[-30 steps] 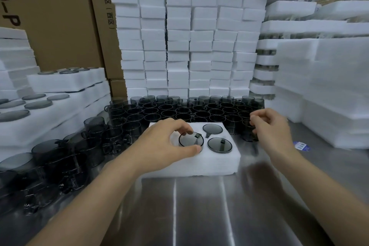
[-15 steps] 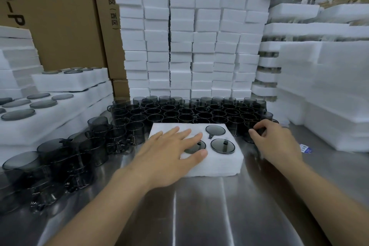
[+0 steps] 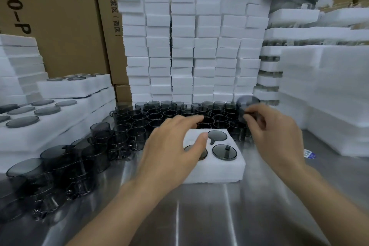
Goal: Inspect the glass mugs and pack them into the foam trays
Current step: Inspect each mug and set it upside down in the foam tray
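A white foam tray (image 3: 215, 173) lies on the steel table in front of me, with three smoky glass mugs sunk into its holes, among them one at the back right (image 3: 217, 135) and one at the front right (image 3: 224, 152). My left hand (image 3: 173, 146) hovers over the tray's left half with fingers extended, covering part of the front left mug. My right hand (image 3: 273, 130) pinches a tilted, blurred glass mug (image 3: 246, 104) lifted above the crowd of loose mugs (image 3: 179, 114) behind the tray.
More loose mugs (image 3: 69, 162) crowd the table's left side. Filled foam trays (image 3: 50, 118) are stacked at left, empty foam blocks (image 3: 189, 46) behind, foam stacks (image 3: 323, 96) at right. Cardboard boxes (image 3: 60, 16) stand at the back. Bare steel table (image 3: 219, 215) lies near me.
My right hand has picked a mug out of the group and raised it. My left hand has lifted off the front left mug and moved forward over the tray.
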### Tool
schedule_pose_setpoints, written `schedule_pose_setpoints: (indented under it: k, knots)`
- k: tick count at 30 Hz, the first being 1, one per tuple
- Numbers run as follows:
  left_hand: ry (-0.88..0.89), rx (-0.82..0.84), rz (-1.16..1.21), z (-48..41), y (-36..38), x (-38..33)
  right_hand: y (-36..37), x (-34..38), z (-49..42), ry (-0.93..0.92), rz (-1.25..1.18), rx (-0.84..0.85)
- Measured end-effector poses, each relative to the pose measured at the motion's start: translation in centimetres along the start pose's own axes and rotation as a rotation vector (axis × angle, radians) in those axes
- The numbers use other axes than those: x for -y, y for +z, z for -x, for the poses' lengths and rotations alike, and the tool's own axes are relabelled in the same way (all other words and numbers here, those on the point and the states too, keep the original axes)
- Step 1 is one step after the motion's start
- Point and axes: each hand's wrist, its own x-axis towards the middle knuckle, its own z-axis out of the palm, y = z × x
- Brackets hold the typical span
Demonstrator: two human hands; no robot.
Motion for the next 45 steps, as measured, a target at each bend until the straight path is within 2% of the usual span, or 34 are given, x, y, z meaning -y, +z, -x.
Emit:
schedule_pose_setpoints:
  k: [3, 8, 12, 16, 18, 21, 23, 26, 28, 29, 32, 39, 45]
  knots:
    - [-0.035, -0.063, 0.343, 0.1, 0.2, -1.0, -1.2, 2.8, 0.4, -0.234, -0.126, -0.2]
    - [-0.01, 0.045, 0.838, 0.5, -0.6, -2.8, -2.3, 5.5, 1.0, -0.487, -0.082, -0.334]
    - [0.016, 0.086, 0.989, 0.3, -1.0, -3.3, -2.3, 6.4, 1.5, -0.575, -0.057, -0.338]
    - [0.001, 0.073, 1.05, 0.2, -1.3, -3.2, -2.5, 6.7, 1.6, -0.546, -0.172, -0.328]
    - [0.007, 0.07, 1.07, 0.1, -1.3, -3.0, -2.6, 6.9, 1.7, -0.466, -0.293, -0.264]
    - [0.026, 0.077, 1.101, -0.2, -1.4, -2.7, -2.5, 7.0, 1.8, -0.233, -0.458, -0.143]
    - [-0.01, 0.073, 1.084, -0.5, -1.2, -2.3, -1.7, 6.6, 1.8, -0.069, -0.562, 0.046]
    - [-0.142, 0.097, 1.048, -0.2, -0.2, -1.7, 0.1, 5.9, 2.4, 0.076, -0.691, 0.403]
    - [-0.185, 0.14, 1.019, 0.0, 0.4, -1.5, 0.9, 5.3, 2.8, 0.158, -0.816, 0.532]
    - [-0.192, 0.159, 1.012, 0.0, 0.5, -1.5, 1.1, 5.2, 2.8, 0.177, -0.857, 0.529]
    - [-0.193, 0.166, 1.036, -0.2, 0.5, -1.6, 0.7, 5.3, 2.4, 0.135, -0.891, 0.382]
    - [-0.058, -0.073, 0.975, -0.1, 0.0, -3.3, -0.3, 6.8, 2.8, -0.067, -0.778, 0.07]
    - [-0.02, -0.167, 0.949, 0.1, -0.7, -3.9, -1.4, 7.5, 2.7, -0.211, -0.68, -0.058]
